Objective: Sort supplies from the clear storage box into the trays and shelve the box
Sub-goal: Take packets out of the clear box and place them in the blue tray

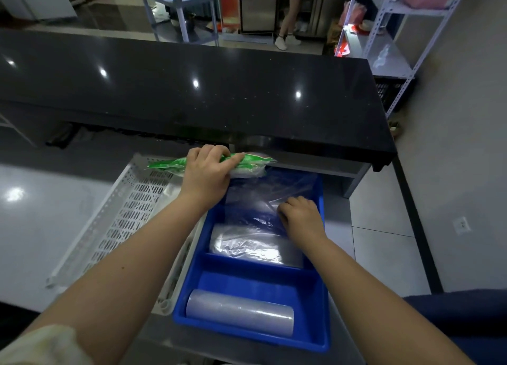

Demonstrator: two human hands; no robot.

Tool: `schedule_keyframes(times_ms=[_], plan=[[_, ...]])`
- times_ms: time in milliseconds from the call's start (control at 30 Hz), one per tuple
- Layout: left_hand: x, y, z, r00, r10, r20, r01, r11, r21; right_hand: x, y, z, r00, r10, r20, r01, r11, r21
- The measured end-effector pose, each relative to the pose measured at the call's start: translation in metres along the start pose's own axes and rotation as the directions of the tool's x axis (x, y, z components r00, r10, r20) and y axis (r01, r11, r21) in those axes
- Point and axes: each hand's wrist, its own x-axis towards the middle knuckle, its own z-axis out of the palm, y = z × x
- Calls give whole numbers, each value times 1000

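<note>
The left grip [207,172] is closing round a green packet [252,160], thumb lying along its top and fingers curling over its far side, so the packet is being pinched across its middle with both ends sticking out sideways. The right grip [300,216], just right of it and nearer the person, is curling its fingers down into clear plastic film [260,197]. The creases running from the fingertips suggest it is bunching the film, though the fingertips themselves are hidden.

Directly beneath the right grip, the film is lying in the far compartment of the blue tray [248,336]. Nearer the person than that grip, a bundle of clear bags [247,244] is filling the same compartment's near end. In the nearest compartment a roll of film [238,311] is lying across. Left of the left grip, the white slotted tray [123,216] is sitting beside the blue one on the counter [41,213]. Beyond both grips a black ledge [192,90] is overhanging the trays' far ends. The clear storage box is not showing.

The packet seems to be going down at the trays' far edge. To do it well, the right grip is best pressing the loose film flat so the packet is not trapping a fold. The left is best lowering the packet level, clear of the ledge, and releasing only once it is resting fully inside one tray.
</note>
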Motion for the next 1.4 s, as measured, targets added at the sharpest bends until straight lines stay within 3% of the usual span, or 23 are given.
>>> schedule_keyframes(times_ms=[167,367,433,500,567,633,733,867,1033,1233,1400], plan=[[-1,-3,-1,1000,3,15,-2,1000,-17,-4,-2,-4,979,-163,126,157,986,58],[-3,1,-1,999,34,-22,-35,999,-15,-30,-8,7,938,-182,295,200,979,-33],[-6,4,1,998,58,-34,-58,998,-1,-29,-10,1,955,-195,223,205,978,-23],[-7,4,3,997,65,-39,-64,998,11,-20,-10,-6,976,-213,52,214,977,-11],[-6,0,3,998,44,-42,-44,999,5,-3,-10,-13,981,-176,-82,175,984,-24],[-4,-5,3,999,15,-49,-15,1000,-1,18,-6,-14,987,-108,-119,104,994,-40],[-2,-15,3,999,-12,-45,12,1000,1,48,-3,-10,997,-17,77,22,998,-58],[-2,-27,7,998,-51,-34,51,999,6,68,-7,5,926,74,371,-26,991,-132],[-1,-28,12,998,-41,-44,41,999,-7,63,-2,13,897,171,408,-135,984,-115],[-1,-27,17,997,-47,-53,46,999,-17,35,-13,18,911,105,400,-67,992,-108],[-3,-26,21,998,-41,-57,40,999,-8,43,-9,16,816,158,555,-141,987,-74]])
